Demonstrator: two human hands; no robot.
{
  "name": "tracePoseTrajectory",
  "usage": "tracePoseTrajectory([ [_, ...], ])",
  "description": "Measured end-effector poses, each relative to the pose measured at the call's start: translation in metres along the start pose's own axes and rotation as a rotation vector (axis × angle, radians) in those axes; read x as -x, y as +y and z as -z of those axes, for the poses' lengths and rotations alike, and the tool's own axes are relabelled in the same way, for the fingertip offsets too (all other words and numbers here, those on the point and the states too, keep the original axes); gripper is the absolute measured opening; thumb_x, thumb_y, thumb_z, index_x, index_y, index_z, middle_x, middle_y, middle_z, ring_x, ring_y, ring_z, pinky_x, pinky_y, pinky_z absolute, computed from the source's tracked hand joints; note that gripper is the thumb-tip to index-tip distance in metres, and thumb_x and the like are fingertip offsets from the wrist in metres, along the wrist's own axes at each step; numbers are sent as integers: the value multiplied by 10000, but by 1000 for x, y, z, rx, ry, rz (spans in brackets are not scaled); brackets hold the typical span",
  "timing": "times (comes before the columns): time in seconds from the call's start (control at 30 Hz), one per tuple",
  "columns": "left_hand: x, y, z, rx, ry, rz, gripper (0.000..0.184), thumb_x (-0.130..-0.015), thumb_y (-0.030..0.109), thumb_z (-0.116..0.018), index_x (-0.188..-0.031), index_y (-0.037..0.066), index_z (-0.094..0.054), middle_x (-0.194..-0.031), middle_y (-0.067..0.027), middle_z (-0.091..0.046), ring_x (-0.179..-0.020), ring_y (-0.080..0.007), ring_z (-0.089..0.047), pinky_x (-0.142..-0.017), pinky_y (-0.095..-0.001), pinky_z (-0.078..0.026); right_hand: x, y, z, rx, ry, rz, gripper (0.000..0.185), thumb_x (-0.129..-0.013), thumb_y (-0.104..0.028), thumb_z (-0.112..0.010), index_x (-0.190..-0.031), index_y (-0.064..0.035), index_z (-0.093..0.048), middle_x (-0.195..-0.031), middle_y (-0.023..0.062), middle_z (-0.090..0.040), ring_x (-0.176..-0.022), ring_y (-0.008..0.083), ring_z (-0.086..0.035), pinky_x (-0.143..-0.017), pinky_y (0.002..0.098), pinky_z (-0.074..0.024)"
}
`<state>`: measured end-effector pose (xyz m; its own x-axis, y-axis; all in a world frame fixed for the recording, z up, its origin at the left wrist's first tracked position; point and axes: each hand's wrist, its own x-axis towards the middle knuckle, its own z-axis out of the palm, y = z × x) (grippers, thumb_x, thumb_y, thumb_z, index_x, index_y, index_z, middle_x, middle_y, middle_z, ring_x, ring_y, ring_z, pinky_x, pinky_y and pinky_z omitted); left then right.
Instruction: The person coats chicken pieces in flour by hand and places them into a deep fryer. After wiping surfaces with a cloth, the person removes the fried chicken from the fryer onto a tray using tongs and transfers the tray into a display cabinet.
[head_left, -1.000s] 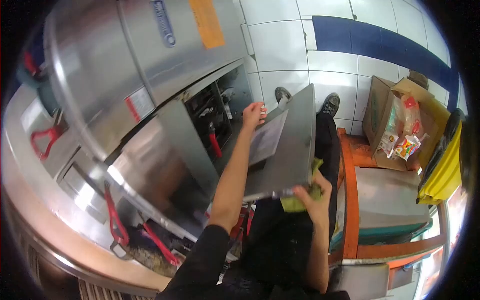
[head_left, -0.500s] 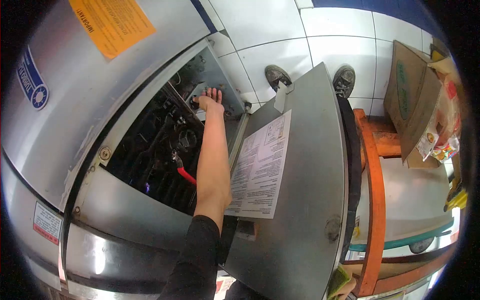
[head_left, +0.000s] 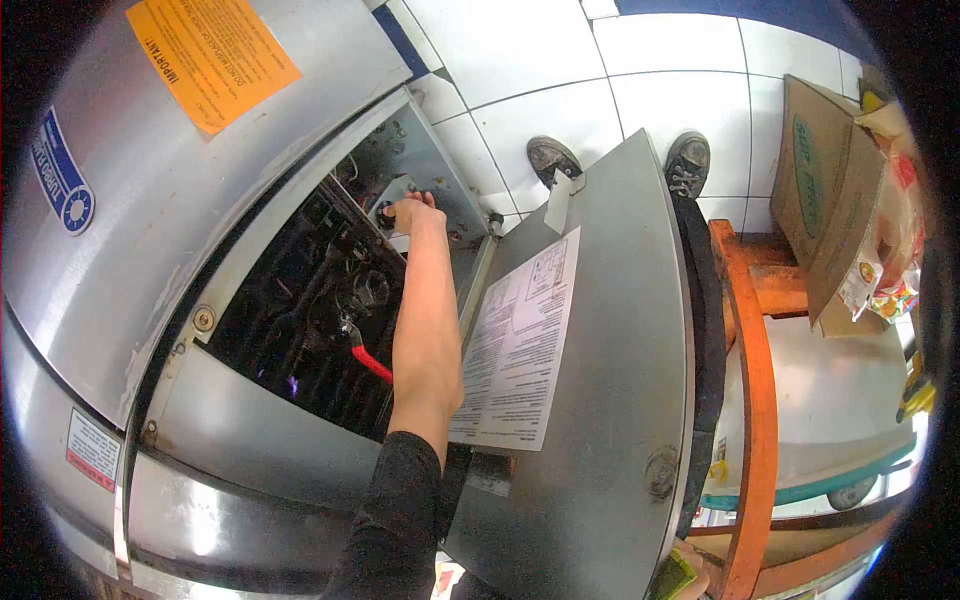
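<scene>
Head view: my left hand (head_left: 413, 210) is inside the open cabinet (head_left: 422, 140).
It curls at a small metal box (head_left: 398, 187); I cannot tell whether it grips. My right hand (head_left: 708, 572) holds a green sponge (head_left: 676, 576) at the door (head_left: 625, 340), which could swing onto my forearm (head_left: 430, 310) if knocked.

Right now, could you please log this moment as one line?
Left hand: inside grey metal cabinet, grip unclear | Right hand: holding yellow-green pad, partly out of view | Grey metal door: open
</scene>
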<state>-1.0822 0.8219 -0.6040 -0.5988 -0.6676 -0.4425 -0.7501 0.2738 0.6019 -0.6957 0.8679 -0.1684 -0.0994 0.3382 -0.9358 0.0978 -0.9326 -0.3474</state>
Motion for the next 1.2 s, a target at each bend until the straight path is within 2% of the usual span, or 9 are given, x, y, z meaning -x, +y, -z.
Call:
tracePoseTrajectory([
  [0.27, 17, -8, 10, 65, -252, 84, 633, -974, 536, -334, -997, -30, -617, -883, -134, -650, -682, -194, -608, -588, -363, -555, 6, 2, 5, 1, 16, 7, 541, -637, -307, -855, -1018, -10, -612, -1039, 66, -614, -963, 172, -569, -857, 330, -438],
  [0.47, 157, -34, 43, -1297, -1221, -920, 288, -862, 293, -618, -1047, 75, -655, -883, -132, -704, -837, -243, -679, -759, -346, -529, 23, -13, 7, -10, 13, 110, 550, -631, -308, -858, -1020, -10, -608, -1042, 68, -612, -968, 172, -567, -861, 332, -438],
  [0.63, 388, 20, 88, -749, -1444, -723, 180, -874, 169, -592, -1035, 95, -624, -856, -133, -694, -744, -262, -678, -723, -383, -526, 22, -49, 9, -68, -140, 158, 606, -653, -336, -851, -1076, -14, -560, -1089, 71, -578, -1002, 172, -542, -895, 335, -424],
  [0.67, 427, 30, 99, -466, -1438, -1028, 162, -874, 151, -591, -1024, 96, -615, -838, -119, -680, -711, -241, -665, -669, -372, -524, 22, -53, 11, -50, -204, 129, 657, -679, -362, -842, -1132, -16, -514, -1133, 73, -546, -1034, 171, -518, -928, 337, -409],
  [0.77, 547, 114, 173, -195, -1531, -867, 133, -912, 134, -533, -1006, 61, -592, -797, -107, -642, -686, -211, -629, -647, -341, -501, 3, -72, -6, -88, -233, 274, 419, -767, -286, -749, -1055, -4, -634, -923, 61, -652, -865, 161, -590, -798, 337, -468],
  [0.9, 634, 216, 284, 243, -1541, -968, 101, -920, 121, -538, -968, 39, -573, -655, -44, -557, -586, -140, -522, -569, -283, -440, -12, -90, -24, 386, -254, 441, 437, -843, -326, -674, -1122, -2, -584, -970, 53, -624, -892, 147, -578, -819, 320, -466],
  [1.0, 642, 259, 363, 300, -1571, -1022, 128, -933, 155, -534, -939, 29, -553, -635, -87, -554, -575, -179, -550, -538, -334, -426, -19, -121, -41, 855, -217, 493, 454, -900, -357, -619, -1172, -1, -546, -1005, 48, -603, -912, 137, -569, -835, 308, -464],
  [1.03, 630, 272, 389, 73, -1633, -1063, 192, -935, 167, -526, -1028, 5, -569, -849, -135, -667, -809, -274, -668, -705, -363, -509, -17, -135, -48, 897, -221, 511, 460, -919, -367, -600, -1189, -1, -533, -1017, 46, -596, -919, 134, -566, -840, 304, -463],
  [1.2, 560, 295, 513, -381, -1445, -1341, 262, -932, 296, -528, -1098, 98, -570, -1068, -88, -617, -1065, -288, -579, -973, -418, -413, 47, -176, -41, 442, -458, 673, 420, -964, -379, -517, -1155, -6, -551, -979, 55, -614, -889, 160, -596, -800, 341, -488],
])
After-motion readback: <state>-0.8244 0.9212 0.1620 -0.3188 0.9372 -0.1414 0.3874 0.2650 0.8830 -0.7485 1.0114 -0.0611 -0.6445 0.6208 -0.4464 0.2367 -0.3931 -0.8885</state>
